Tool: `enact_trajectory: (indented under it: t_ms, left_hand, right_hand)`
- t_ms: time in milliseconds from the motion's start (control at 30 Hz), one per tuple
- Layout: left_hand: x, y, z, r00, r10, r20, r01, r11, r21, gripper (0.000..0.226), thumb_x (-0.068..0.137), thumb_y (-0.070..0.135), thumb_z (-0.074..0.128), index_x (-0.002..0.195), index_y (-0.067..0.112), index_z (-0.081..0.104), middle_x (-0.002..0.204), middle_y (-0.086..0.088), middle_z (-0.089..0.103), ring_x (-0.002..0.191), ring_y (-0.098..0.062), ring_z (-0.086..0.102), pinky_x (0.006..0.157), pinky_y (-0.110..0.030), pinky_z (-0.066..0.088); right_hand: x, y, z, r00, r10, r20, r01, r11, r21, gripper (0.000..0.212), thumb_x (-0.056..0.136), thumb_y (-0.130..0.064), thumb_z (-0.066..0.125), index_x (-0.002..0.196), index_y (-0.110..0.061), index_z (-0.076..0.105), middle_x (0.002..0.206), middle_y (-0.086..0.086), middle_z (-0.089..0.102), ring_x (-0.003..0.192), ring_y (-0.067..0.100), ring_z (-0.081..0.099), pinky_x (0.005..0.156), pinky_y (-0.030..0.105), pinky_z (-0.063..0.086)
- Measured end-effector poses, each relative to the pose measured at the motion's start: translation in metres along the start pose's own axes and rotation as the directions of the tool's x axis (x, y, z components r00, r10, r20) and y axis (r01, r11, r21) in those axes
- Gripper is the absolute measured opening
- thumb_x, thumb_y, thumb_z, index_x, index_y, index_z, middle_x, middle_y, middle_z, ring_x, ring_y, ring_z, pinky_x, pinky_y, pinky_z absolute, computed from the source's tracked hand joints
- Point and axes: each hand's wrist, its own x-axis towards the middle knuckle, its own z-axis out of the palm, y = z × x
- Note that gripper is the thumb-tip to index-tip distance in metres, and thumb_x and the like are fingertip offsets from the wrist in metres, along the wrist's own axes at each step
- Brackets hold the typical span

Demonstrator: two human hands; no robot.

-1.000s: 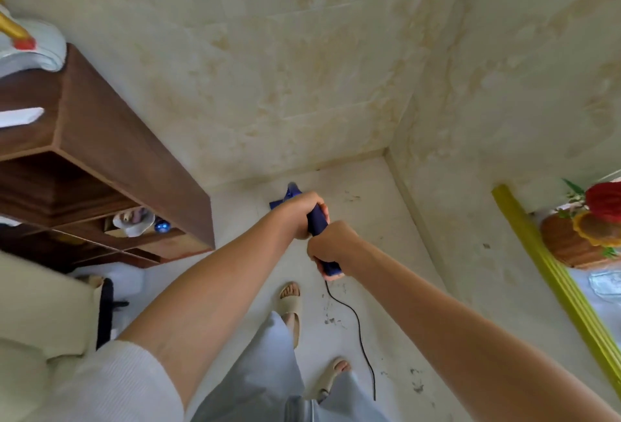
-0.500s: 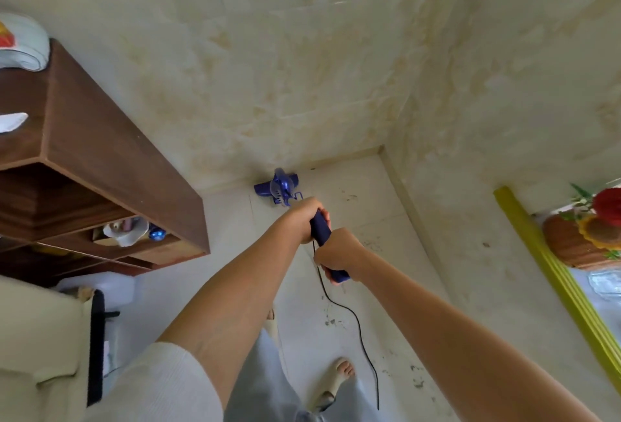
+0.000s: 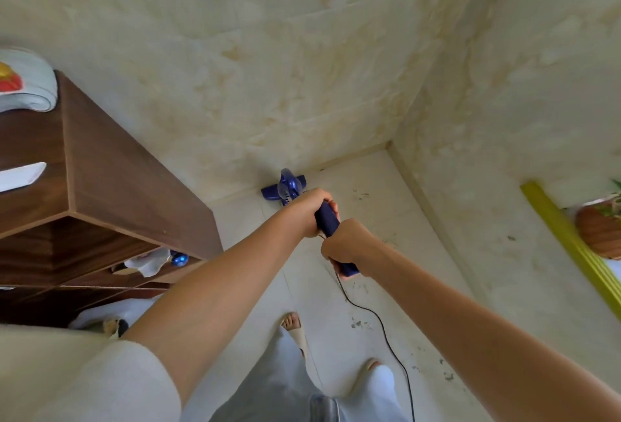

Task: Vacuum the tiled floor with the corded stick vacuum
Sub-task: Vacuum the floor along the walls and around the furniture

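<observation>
Fingers of both my hands are curling tightly around the dark blue handle (image 3: 327,220) of the stick vacuum: my left hand (image 3: 307,211) is gripping higher, my right hand (image 3: 346,246) lower, near the end. Its blue floor head (image 3: 284,186) is sitting on the tiled floor (image 3: 369,220), touching the back wall's base. A black cord (image 3: 383,324) is trailing past my sandalled feet (image 3: 292,324). A wooden cabinet (image 3: 111,186) is standing at left.

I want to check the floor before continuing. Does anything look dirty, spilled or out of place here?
Yes. Dark specks and smudges mark the tiled floor beside the black cord, with more near the right wall. The vacuum head sits against the far wall, away from them.
</observation>
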Motion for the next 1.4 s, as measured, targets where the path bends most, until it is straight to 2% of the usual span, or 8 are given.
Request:
enact_trajectory:
  t_ms: [133, 300, 567, 700, 767, 900, 1133, 1400]
  left_hand:
    - [0.000, 0.006, -0.004, 1.000, 0.004, 0.027, -0.005, 1.000, 0.023, 0.033, 0.092, 0.006, 0.038, 0.059, 0.007, 0.041, 0.056, -0.011, 0.050, 0.058, -0.020, 0.048, 0.060, -0.023, 0.040]
    - [-0.003, 0.015, -0.024, 0.998, -0.005, 0.066, 0.007, 1.000, -0.024, 0.032, 0.090, 0.005, 0.040, 0.058, 0.007, 0.042, 0.043, -0.007, 0.052, 0.060, -0.018, 0.049, 0.061, -0.023, 0.042]
    - [-0.002, 0.020, -0.007, 0.994, 0.022, 0.109, -0.019, 0.999, -0.027, 0.031, 0.092, 0.005, 0.035, 0.062, 0.010, 0.039, 0.065, -0.008, 0.044, 0.059, -0.019, 0.042, 0.058, -0.025, 0.038]
    - [0.001, -0.005, 0.003, 0.997, -0.013, 0.080, 0.020, 0.996, -0.089, 0.026, 0.094, 0.007, 0.034, 0.069, 0.011, 0.037, 0.066, -0.007, 0.041, 0.057, -0.017, 0.041, 0.047, -0.024, 0.039]
    - [-0.003, -0.019, 0.004, 0.998, -0.019, 0.056, 0.025, 0.995, -0.100, 0.026, 0.094, 0.007, 0.035, 0.068, 0.011, 0.037, 0.064, -0.007, 0.041, 0.055, -0.017, 0.039, 0.048, -0.024, 0.036]
    - [-0.017, -0.043, -0.002, 0.999, -0.007, 0.038, 0.010, 0.997, -0.074, 0.037, 0.096, 0.005, 0.033, 0.060, 0.012, 0.036, 0.053, -0.009, 0.043, 0.055, -0.019, 0.036, 0.053, -0.025, 0.031]
    - [-0.058, -0.108, 0.006, 1.000, -0.028, 0.005, 0.029, 0.984, -0.176, 0.035, 0.095, 0.008, 0.039, 0.060, 0.009, 0.039, 0.065, -0.005, 0.044, 0.058, -0.016, 0.042, 0.055, -0.023, 0.035]
    - [-0.079, -0.148, -0.014, 0.999, -0.015, -0.044, 0.009, 0.990, -0.138, 0.032, 0.091, 0.008, 0.040, 0.059, 0.007, 0.042, 0.046, -0.007, 0.051, 0.061, -0.017, 0.049, 0.060, -0.022, 0.041]
  right_hand:
    - [0.005, -0.007, 0.001, 0.999, 0.041, -0.003, -0.041, 0.998, 0.038, 0.013, 0.084, 0.007, 0.043, 0.081, -0.005, 0.042, 0.058, 0.007, 0.044, 0.041, 0.018, 0.041, 0.036, 0.016, 0.034]
    - [0.010, -0.022, 0.010, 0.999, 0.036, 0.008, -0.037, 0.998, 0.041, 0.014, 0.083, 0.008, 0.044, 0.082, -0.006, 0.042, 0.058, 0.007, 0.043, 0.044, 0.018, 0.041, 0.044, 0.023, 0.034]
    - [0.018, -0.013, -0.005, 0.999, 0.025, -0.039, -0.025, 1.000, 0.007, 0.012, 0.081, 0.005, 0.053, 0.079, -0.004, 0.046, 0.060, 0.011, 0.048, 0.044, 0.020, 0.044, 0.044, 0.024, 0.038]
    - [0.016, 0.014, 0.003, 0.999, 0.027, -0.018, -0.028, 0.999, -0.043, 0.011, 0.080, 0.004, 0.053, 0.084, -0.004, 0.046, 0.062, 0.014, 0.050, 0.045, 0.021, 0.045, 0.046, 0.026, 0.039]
    - [0.011, 0.027, 0.013, 1.000, 0.012, -0.017, -0.012, 0.998, -0.053, 0.012, 0.079, 0.005, 0.051, 0.086, -0.003, 0.046, 0.064, 0.015, 0.050, 0.046, 0.021, 0.046, 0.048, 0.028, 0.040]
    - [0.001, 0.042, 0.033, 1.000, 0.004, 0.015, -0.004, 1.000, -0.008, 0.015, 0.081, 0.007, 0.047, 0.090, -0.005, 0.044, 0.062, 0.011, 0.046, 0.044, 0.019, 0.043, 0.045, 0.025, 0.038]
    - [-0.042, 0.086, 0.045, 0.996, 0.019, 0.092, -0.018, 1.000, -0.017, 0.017, 0.084, 0.009, 0.045, 0.094, -0.005, 0.043, 0.061, 0.008, 0.041, 0.045, 0.017, 0.037, 0.043, 0.022, 0.033]
    - [-0.073, 0.106, 0.079, 0.993, 0.004, 0.121, -0.007, 1.000, 0.027, 0.025, 0.085, 0.009, 0.038, 0.070, -0.011, 0.033, 0.055, 0.003, 0.033, 0.039, 0.013, 0.032, 0.038, 0.014, 0.025]
